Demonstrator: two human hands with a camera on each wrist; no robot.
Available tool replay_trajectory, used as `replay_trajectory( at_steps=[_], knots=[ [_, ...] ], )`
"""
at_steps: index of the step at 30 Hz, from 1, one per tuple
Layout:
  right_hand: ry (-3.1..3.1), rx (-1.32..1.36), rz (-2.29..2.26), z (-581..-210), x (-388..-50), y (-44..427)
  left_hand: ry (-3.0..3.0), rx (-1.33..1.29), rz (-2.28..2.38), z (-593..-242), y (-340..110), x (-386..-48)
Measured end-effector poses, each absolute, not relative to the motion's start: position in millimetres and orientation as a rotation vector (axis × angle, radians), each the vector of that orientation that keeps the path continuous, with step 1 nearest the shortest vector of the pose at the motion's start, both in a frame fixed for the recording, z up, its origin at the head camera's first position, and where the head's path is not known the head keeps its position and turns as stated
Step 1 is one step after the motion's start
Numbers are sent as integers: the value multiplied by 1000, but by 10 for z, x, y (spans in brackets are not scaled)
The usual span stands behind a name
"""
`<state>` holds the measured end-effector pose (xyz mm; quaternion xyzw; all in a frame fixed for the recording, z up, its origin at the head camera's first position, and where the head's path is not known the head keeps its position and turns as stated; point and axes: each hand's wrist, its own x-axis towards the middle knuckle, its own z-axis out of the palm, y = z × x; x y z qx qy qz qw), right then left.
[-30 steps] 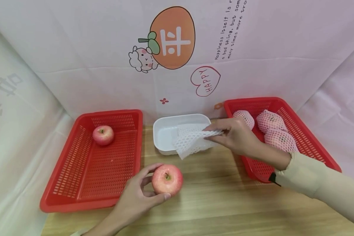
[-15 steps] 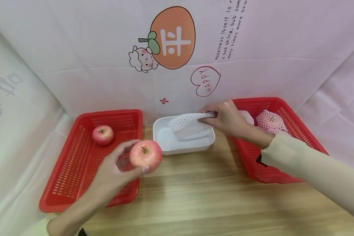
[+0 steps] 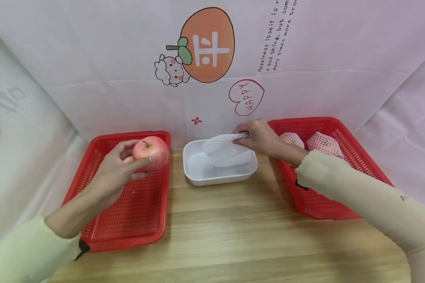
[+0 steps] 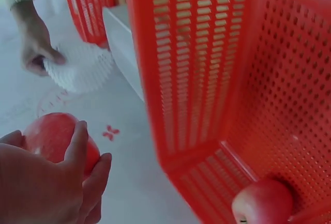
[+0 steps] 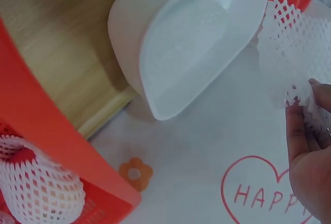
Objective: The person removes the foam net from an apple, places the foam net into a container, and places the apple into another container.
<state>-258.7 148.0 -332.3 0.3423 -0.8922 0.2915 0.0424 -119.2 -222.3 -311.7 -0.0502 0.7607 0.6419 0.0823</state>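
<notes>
My left hand [image 3: 115, 167] grips a red apple [image 3: 151, 152] above the left red basket [image 3: 164, 196], near its back right corner. In the left wrist view the fingers wrap around that apple [image 4: 54, 136], and a second apple [image 4: 262, 202] lies in the basket. From the head, the second apple is mostly hidden behind my left hand. My right hand [image 3: 260, 137] pinches one end of a white foam fruit net [image 3: 224, 149], held over the white tray [image 3: 220, 181]. The right wrist view shows the net [image 5: 295, 53] hanging free from thumb and fingertips.
To the right stands another red basket [image 3: 322, 215] holding several apples in foam nets [image 3: 324, 143]. The white tray sits between the two baskets, against the back cloth [image 3: 120, 102]. Wooden tabletop [image 3: 233, 236] stretches in front.
My left hand has carried the apple left and back, from over the tabletop to above the left basket. My right hand has shifted slightly left and back with the net.
</notes>
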Motion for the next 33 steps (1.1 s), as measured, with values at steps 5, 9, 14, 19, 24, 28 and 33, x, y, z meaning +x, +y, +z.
replay_trajectory(
  at_steps=[5,9,14,19,24,28,33],
  knots=[
    [-2781,1052,842,-3431,-2627,1410,2208,-248,1924,-3180,-2333,-1438],
    [-2821,1067,824,-3518,-2643,1379,2210,-327,1895,-3244,-2411,-1602],
    [-2876,1068,794,-3626,-2665,1393,2231,-396,1819,-3370,-2499,-1753],
    [-2943,1069,733,-3713,-2672,1411,2197,-414,1766,-3508,-2558,-1894],
    [-3032,1084,664,-3793,-2682,1412,2180,-402,1715,-3620,-2554,-2014],
    [-3088,1096,540,-3843,-2700,1401,2191,-403,1653,-3686,-2507,-2071],
    [-3162,1098,364,-3852,-2695,1410,2193,-424,1611,-3746,-2441,-2122]
  ],
)
